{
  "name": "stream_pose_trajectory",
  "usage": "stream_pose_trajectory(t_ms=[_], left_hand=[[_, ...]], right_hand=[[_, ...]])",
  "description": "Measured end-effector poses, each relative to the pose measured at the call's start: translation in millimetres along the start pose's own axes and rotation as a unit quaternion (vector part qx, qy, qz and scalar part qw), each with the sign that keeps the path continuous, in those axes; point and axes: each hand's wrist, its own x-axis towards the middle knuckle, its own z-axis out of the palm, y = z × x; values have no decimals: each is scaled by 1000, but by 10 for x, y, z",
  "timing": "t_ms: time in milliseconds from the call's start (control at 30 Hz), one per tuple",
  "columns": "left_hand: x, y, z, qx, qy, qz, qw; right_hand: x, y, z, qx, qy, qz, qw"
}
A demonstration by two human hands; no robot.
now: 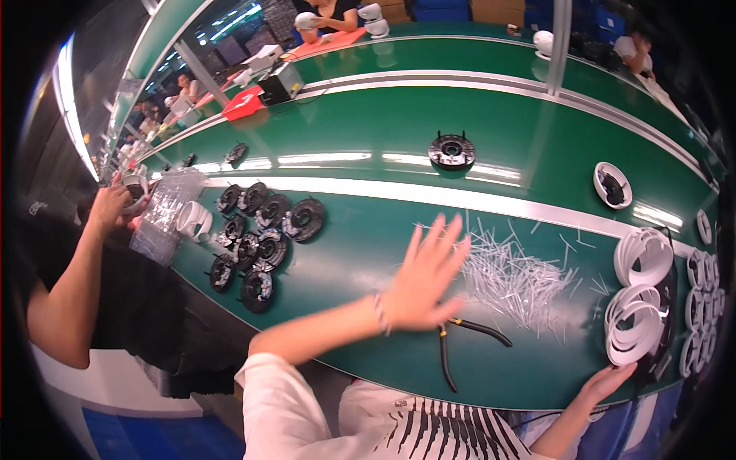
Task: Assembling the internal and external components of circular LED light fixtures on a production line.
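My left hand (426,277) hovers over the green bench with its fingers spread, holding nothing. Its fingertips reach the left side of a loose pile of thin white strips (515,277). Just below this hand lies a pair of black-handled pliers (446,356), its handles apart. At the lower right, my right hand (606,383) is against the bottom edge of a stack of white plastic rings (635,326); its fingers are partly hidden, so a grip cannot be made out. A second stack of white rings (644,257) stands just beyond.
Several black round parts (268,249) with exposed electronics cluster at left. Beyond the white rail, a black round part (451,151) and a white housing (612,185) sit on the green surface. More white rings (696,310) line the right. A co-worker's hand (115,201) holds a ring-shaped part.
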Motion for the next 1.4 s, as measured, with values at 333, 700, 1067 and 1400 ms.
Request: stream_pose_trajectory(t_ms=[333, 700, 1067, 1400], left_hand=[[1354, -1566, 946, 214, -25, -224, 950], [1296, -1804, 873, 262, 31, -65, 962], [-238, -956, 213, 127, 99, -56, 985], [-1413, -549, -63, 188, 128, -263, 938]], right_hand=[[-244, 5, -99, -175, -87, -186, 963], [-124, -303, 94, -600, -179, -348, 698], [168, -254, 61, -557, -299, -469, 616], [363, -607, 297, -497, -356, -518, 599]])
